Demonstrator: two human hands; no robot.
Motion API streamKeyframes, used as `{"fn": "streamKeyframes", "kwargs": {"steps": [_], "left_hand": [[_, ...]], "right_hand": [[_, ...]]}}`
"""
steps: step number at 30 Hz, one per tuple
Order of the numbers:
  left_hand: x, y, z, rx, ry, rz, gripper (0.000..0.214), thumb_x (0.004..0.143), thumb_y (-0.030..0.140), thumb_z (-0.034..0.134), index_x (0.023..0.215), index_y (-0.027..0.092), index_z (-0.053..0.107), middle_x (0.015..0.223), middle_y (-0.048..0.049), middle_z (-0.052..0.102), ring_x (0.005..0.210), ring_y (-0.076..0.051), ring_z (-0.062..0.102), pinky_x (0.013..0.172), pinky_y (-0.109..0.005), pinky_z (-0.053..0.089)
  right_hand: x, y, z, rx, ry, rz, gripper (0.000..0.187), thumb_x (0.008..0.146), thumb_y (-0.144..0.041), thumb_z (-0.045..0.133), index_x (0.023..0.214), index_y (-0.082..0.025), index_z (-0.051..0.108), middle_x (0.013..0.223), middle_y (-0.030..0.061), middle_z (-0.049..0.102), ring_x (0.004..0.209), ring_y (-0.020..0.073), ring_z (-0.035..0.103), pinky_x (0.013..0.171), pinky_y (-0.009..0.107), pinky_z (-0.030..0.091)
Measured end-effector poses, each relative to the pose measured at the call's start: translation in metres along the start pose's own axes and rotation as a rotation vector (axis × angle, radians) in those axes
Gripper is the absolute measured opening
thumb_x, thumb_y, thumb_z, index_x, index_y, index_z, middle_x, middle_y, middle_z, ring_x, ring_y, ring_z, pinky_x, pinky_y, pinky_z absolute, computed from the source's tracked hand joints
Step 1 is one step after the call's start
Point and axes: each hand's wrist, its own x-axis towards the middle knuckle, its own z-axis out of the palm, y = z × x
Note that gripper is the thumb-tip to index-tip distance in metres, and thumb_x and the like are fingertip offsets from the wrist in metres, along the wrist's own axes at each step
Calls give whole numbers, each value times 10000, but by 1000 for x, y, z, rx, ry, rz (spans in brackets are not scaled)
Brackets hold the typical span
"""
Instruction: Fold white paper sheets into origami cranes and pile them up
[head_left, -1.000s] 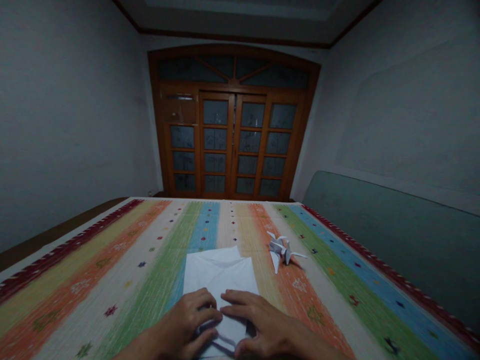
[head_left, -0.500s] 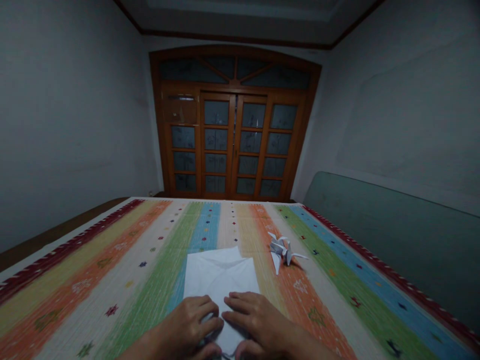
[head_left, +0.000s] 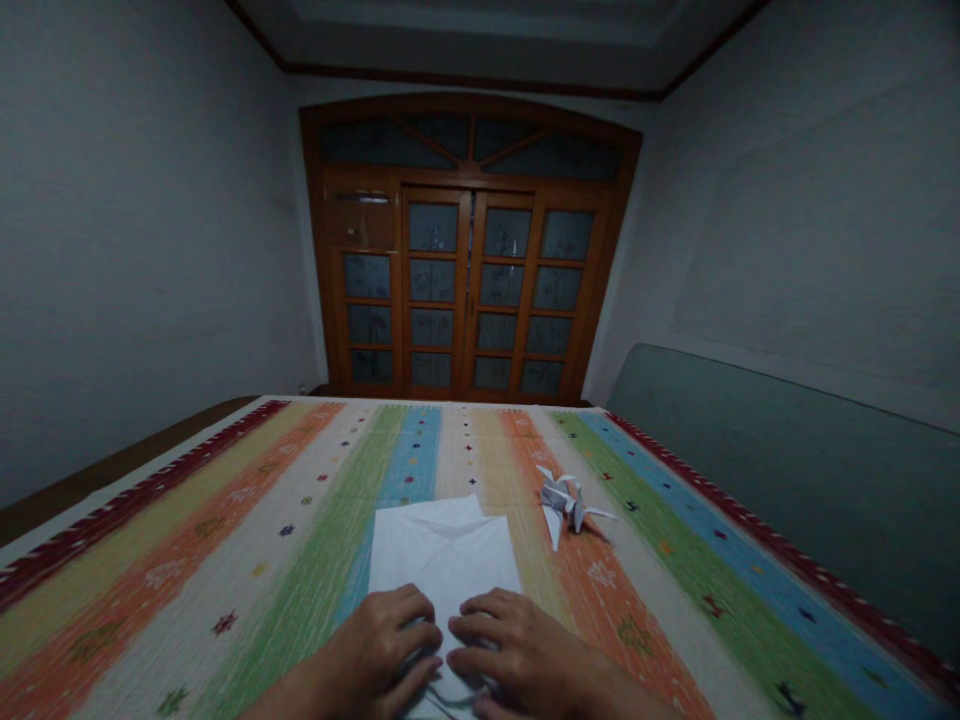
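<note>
White sheets of paper [head_left: 442, 550] lie flat on the table in front of me, with a faint crease near the far edge. At their near end, a white piece of paper [head_left: 451, 680] with a lifted, curved edge shows between my hands. My left hand [head_left: 394, 640] has its fingers curled over the left side of this piece, thumb near the bottom. Opposite it, my right hand [head_left: 506, 645] grips the right side, fingers bent and thumb low at the near edge. Much of the piece is hidden under both hands.
Folded paper cranes [head_left: 574, 505] stand to the right of the sheets. A striped, multicoloured cloth [head_left: 300, 560] covers the table. A greenish panel [head_left: 780, 450] rises along the right side. Wooden doors with glass panes [head_left: 469, 280] are at the back.
My fingers have shifted slightly on the paper, and my right hand has moved a little to the right. The near edge of the paper now shows as a raised curve. The cranes have not moved.
</note>
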Motion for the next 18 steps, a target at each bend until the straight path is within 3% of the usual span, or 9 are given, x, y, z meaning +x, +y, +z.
{"fn": "streamKeyframes", "kwargs": {"steps": [4,9,12,15,18], "left_hand": [[-1,-2,-1,-51,-30,-35,90,932,190,586,999,202,645,999,-102,703,893,-269,677,766,-360,528],[-2,-5,-2,-99,-96,-43,309,881,331,736,1150,209,645,1088,-121,696,959,-316,675,807,-397,545],[-1,-5,3,-94,-80,-93,390,831,156,690,1211,217,626,1077,-111,693,952,-308,672,806,-390,549],[0,-6,8,-113,-18,-127,553,754,3,586,1260,223,612,1060,-102,697,948,-287,670,808,-370,544],[0,-10,11,-181,65,-165,456,821,-6,533,1202,220,642,1001,-92,707,913,-263,671,799,-348,533]], "right_hand": [[1,-1,0,161,7,75,379,823,-266,639,1195,-212,678,1202,117,708,1064,297,636,918,417,514],[0,-1,9,406,203,241,606,639,-65,534,1209,-201,689,1208,117,699,1119,266,632,973,402,519],[1,0,12,452,214,367,708,576,-16,504,1242,-185,677,1214,132,681,1148,263,616,971,391,527],[2,1,13,452,233,445,673,602,1,504,1229,-174,675,1160,128,705,1110,269,624,951,404,527],[1,3,16,438,288,499,525,722,-8,513,1190,-171,685,1102,125,728,1055,267,642,933,411,525]]}}
